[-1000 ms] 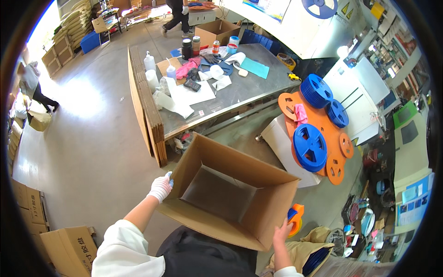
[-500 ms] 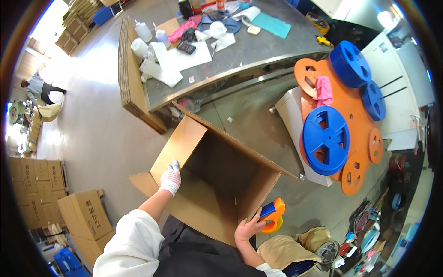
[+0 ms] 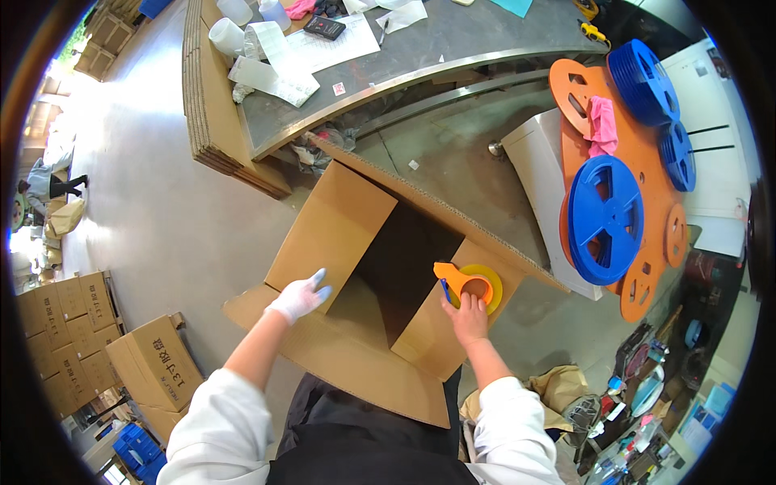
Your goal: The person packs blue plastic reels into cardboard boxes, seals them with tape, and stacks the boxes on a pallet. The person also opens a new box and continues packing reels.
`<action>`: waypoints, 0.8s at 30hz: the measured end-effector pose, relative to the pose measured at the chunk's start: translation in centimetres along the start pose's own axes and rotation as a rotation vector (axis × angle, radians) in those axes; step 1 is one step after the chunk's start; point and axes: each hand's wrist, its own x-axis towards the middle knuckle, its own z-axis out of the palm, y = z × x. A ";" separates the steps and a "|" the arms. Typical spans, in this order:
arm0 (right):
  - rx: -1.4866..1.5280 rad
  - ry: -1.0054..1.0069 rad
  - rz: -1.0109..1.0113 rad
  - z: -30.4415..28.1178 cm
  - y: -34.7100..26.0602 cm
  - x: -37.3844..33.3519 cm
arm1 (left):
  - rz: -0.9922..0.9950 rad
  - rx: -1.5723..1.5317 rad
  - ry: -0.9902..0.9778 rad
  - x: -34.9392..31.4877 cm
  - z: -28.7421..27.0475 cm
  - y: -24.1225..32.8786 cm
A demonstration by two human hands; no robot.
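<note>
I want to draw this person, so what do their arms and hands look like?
The left hand wears a thin white glove, bluish at the fingertips. The right hand has no glove. Both arms have loose, puffy white sleeves, with bare forearms below them. I see no markings on the sleeves.

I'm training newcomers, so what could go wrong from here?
Both short flaps of the cardboard box leave a dark gap between them, so they might sag inward if pressed. The tape dispenser in the right hand is over the right flap and could snag its edge. The left hand looks spread, not gripping, so the box might shift.
</note>
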 end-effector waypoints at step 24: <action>0.567 0.722 0.296 -29.1 6.7 3.6 | -0.187 -0.294 0.637 10.5 -3.9 0.5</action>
